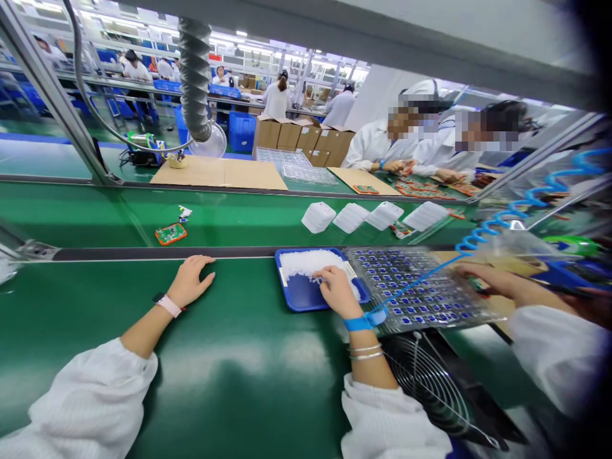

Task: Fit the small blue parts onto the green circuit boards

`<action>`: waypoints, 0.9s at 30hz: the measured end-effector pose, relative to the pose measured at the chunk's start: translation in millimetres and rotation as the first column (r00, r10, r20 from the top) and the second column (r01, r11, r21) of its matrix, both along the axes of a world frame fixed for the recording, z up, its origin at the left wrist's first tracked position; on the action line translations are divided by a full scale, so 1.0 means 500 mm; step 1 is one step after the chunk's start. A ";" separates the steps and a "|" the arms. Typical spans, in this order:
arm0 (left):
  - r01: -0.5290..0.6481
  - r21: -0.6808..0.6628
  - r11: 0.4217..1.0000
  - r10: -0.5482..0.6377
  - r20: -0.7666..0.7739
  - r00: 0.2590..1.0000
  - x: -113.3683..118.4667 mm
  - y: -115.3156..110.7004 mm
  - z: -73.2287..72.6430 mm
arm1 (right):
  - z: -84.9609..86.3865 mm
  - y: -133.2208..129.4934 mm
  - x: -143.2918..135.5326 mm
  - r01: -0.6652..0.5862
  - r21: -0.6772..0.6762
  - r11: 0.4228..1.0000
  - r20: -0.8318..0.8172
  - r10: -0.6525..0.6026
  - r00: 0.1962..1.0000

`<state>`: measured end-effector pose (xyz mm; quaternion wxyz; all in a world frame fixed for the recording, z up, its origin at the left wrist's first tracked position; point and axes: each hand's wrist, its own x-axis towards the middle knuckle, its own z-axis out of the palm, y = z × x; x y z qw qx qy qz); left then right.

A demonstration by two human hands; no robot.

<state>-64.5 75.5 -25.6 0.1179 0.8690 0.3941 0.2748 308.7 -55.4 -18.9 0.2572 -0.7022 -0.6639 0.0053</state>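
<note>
Some white pellets [306,260] (blurred) touch the right hand [339,292].

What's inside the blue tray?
Small white pieces heaped along the far side of the blue tray; right fingers touch them. Tray floor beneath the heap is hidden.

Blue tray [302,298]: shallow, raised rim, rounded corners, pale strips at left and right sides. Lies flat on green worktop [215,363]. Small white pieces [310,260] inside, loose, heaped across far side and down the right; blue floor showing at near left.
</note>
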 end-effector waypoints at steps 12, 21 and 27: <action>0.027 -0.036 0.999 -0.028 -0.020 0.999 -0.003 -0.012 0.006 | 0.001 0.000 -0.003 -0.030 -0.014 0.999 -0.022 0.030 0.999; 0.018 -0.018 1.000 -0.019 -0.029 0.999 -0.005 -0.010 -0.010 | 0.007 -0.005 -0.023 -0.068 -0.051 0.996 -0.050 0.066 0.997; 0.018 -0.011 1.000 -0.018 -0.005 1.000 -0.005 -0.006 -0.022 | 0.014 -0.010 -0.011 -0.031 -0.038 0.999 -0.014 0.030 0.999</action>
